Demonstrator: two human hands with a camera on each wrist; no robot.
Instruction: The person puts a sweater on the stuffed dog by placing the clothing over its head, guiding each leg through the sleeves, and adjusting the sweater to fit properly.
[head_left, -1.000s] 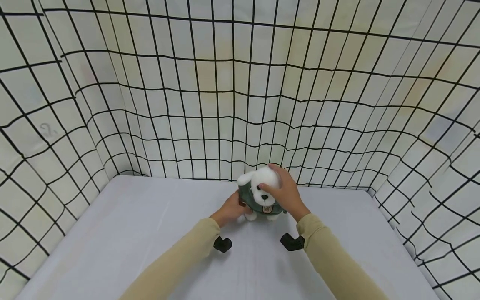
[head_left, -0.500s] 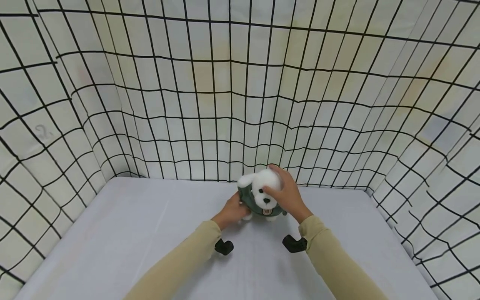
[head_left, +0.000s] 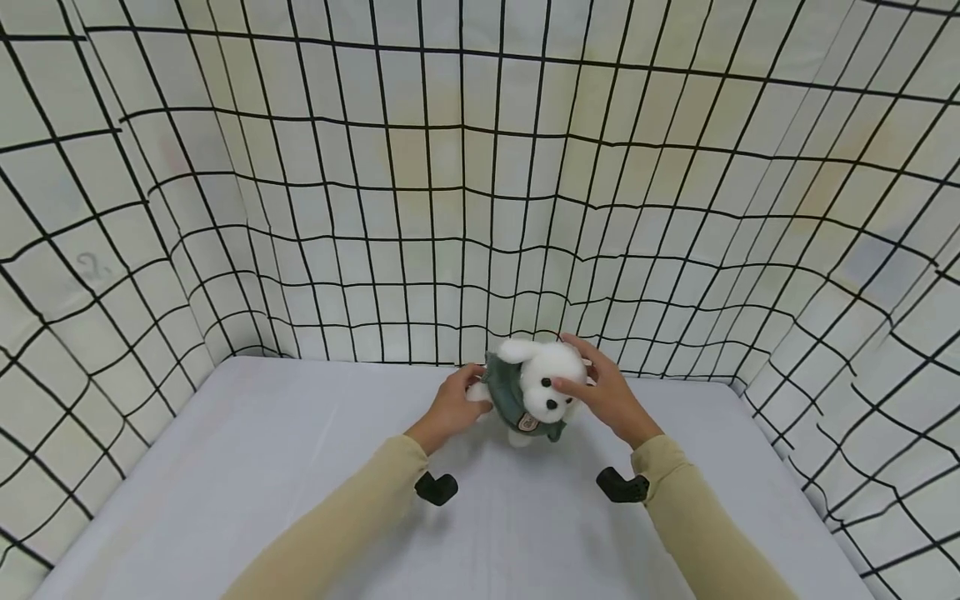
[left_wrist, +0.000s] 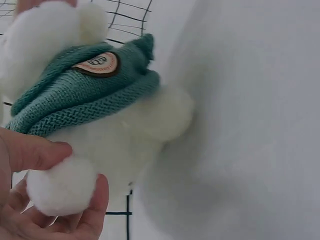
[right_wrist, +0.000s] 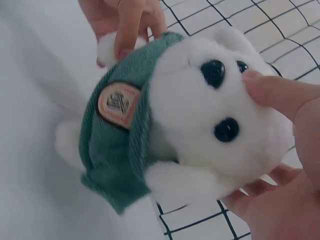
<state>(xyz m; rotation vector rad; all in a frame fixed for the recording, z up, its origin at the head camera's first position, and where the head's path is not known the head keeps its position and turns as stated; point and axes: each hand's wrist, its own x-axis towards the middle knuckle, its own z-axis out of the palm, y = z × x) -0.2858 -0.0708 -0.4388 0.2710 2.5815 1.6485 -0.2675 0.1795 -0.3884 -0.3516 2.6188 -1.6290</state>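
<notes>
A white plush dog (head_left: pixel 553 379) in a green knitted sweater (head_left: pixel 504 390) tilts sideways between both hands, its head toward the right. My right hand (head_left: pixel 611 400) grips the head; in the right wrist view the thumb presses beside one black eye (right_wrist: pixel 214 74) and the fingers go behind the head. A round white paw (left_wrist: pixel 62 187) is pinched between the thumb and fingers of my left hand (head_left: pixel 447 410). An oval patch (right_wrist: pixel 119 105) marks the sweater's front. Another white paw (left_wrist: pixel 167 114) sticks out close over the white surface.
The white tabletop (head_left: pixel 300 467) extends under both arms. White walls with a black grid (head_left: pixel 420 250) rise behind it and on both sides. Black devices (head_left: pixel 437 489) sit at the wrists.
The plush dog has tilted and shifted right, its head leaning to the right with my right hand. My left hand has moved from the sweater's side to a paw.
</notes>
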